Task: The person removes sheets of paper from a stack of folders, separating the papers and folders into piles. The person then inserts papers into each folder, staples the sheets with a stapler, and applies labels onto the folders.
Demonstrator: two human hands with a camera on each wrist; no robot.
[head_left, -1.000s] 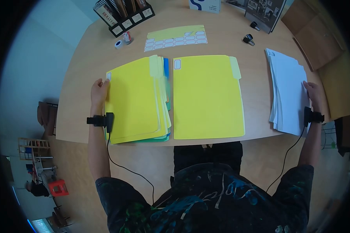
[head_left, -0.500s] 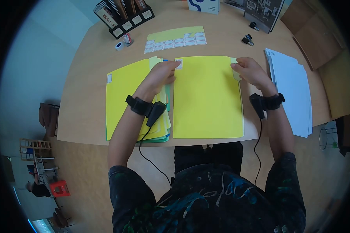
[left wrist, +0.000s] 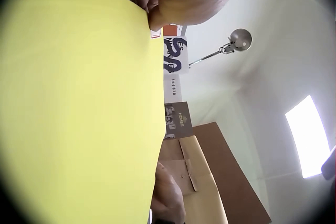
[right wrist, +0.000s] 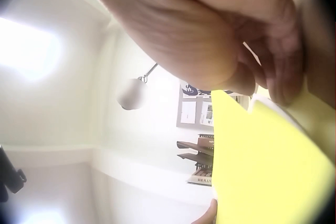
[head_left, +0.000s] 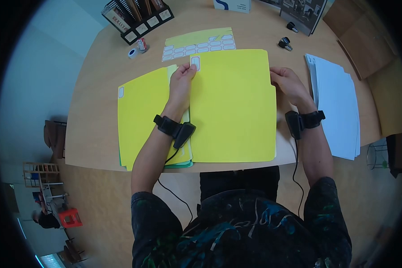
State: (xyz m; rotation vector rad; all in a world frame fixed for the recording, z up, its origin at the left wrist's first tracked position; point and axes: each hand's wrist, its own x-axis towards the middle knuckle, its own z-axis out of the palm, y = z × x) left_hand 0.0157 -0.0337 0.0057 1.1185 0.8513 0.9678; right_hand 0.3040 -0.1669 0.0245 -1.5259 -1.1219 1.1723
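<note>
My left hand (head_left: pixel 182 85) pinches a yellow file folder (head_left: pixel 232 111) at its upper left edge, with the thumb by a small bordered white label (head_left: pixel 195 63). On the folder's upper right edge, my right hand (head_left: pixel 291 84) grips it with thumb and bent fingers, which the right wrist view shows close up. The folder's top is raised toward me, and it fills much of the left wrist view. Its left edge overlaps a stack of yellow folders (head_left: pixel 143 116), whose top one bears a similar label (head_left: pixel 121 92).
A label sheet (head_left: pixel 198 47) lies beyond the folders. Left of it are a tape roll (head_left: pixel 132 53) and a small red-and-white box (head_left: pixel 141 44), near a black book holder (head_left: pixel 147 26). Black clips (head_left: pixel 285 43) sit farther right, and a stack of white paper (head_left: pixel 337 107) lies at right.
Both hands came in from the outer sides to the middle folder's upper corners. Since half a second ago the folder has risen and shifted left, over the stack's right edge.
</note>
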